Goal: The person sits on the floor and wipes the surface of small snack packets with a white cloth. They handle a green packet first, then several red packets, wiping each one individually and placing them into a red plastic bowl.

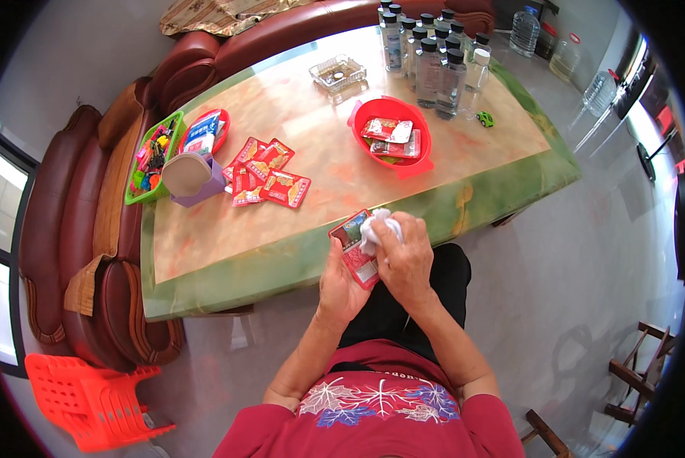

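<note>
Over the table's front edge, my left hand (338, 284) holds a red food packet (360, 258) with a picture on its upper part. A crumpled white tissue (380, 229) is bunched in my right hand (408, 263), pressed against the packet's upper right. Beyond my hands, a red plastic basin (394, 159) holds several packets, the top one red and white. To the left, several red packets (264, 169) lie in a loose, overlapping pile on the tabletop.
Clear bottles with black caps (428, 72) crowd the far right of the stone table (312, 263). A glass ashtray (338, 73), a toy car (485, 118), a purple container (197, 179) and a green basket (176, 126) stand there too. Red plastic stools (90, 401) sit lower left.
</note>
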Demonstrator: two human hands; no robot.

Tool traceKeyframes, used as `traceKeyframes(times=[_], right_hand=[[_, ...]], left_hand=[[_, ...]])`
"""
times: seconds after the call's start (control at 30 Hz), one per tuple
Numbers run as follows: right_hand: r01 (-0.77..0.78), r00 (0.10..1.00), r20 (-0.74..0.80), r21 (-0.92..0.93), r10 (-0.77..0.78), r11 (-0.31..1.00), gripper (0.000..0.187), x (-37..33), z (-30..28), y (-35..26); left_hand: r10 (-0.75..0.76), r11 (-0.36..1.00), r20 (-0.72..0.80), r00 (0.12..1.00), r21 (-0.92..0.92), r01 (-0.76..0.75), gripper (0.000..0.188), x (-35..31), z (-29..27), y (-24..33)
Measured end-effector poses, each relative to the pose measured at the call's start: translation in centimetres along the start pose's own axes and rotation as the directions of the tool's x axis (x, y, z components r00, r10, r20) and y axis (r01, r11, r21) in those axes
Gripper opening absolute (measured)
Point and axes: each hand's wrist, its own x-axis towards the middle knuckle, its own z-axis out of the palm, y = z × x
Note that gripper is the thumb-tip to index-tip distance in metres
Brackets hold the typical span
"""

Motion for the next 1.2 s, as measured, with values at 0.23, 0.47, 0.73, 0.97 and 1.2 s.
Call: traceKeyframes(times=[0.23, 0.47, 0.73, 0.97, 1.2], right_hand=[[0.101, 0.994, 0.038, -0.055, -0.099, 0.993, 0.031, -1.8, 0.0, -0.2], [0.11, 0.989, 0.082, 0.106, -0.119, 0.988, 0.03, -3.7, -1.4, -2.5], [0.067, 0.998, 0.017, 0.066, -0.068, 0.996, 0.03, 0.9, 0.2, -0.8], [0.024, 0.996, 0.081, -0.014, -0.023, 1.0, 0.035, -1.1, -0.3, -0.2], [-0.011, 0.994, 0.111, 0.06, 0.004, 0.998, 0.031, -2.5, -1.4, 3.6]], left_hand=[[0.01, 1.0, 0.059, 0.998, 0.018, -0.011, 0.057, -0.1, -0.8, 0.4], [-0.078, 0.997, 0.036, 0.996, 0.021, 0.078, 0.065, -0.3, -0.8, 0.0], [-0.115, 0.993, -0.02, 0.993, -0.009, 0.115, 0.055, -1.0, 0.3, -0.8], [0.041, 0.989, -0.093, 0.995, 0.146, -0.027, 0.034, 1.3, -1.0, -0.1], [0.14, 0.906, -0.179, 0.974, 0.419, -0.054, 0.023, 6.1, -0.6, 2.0]])
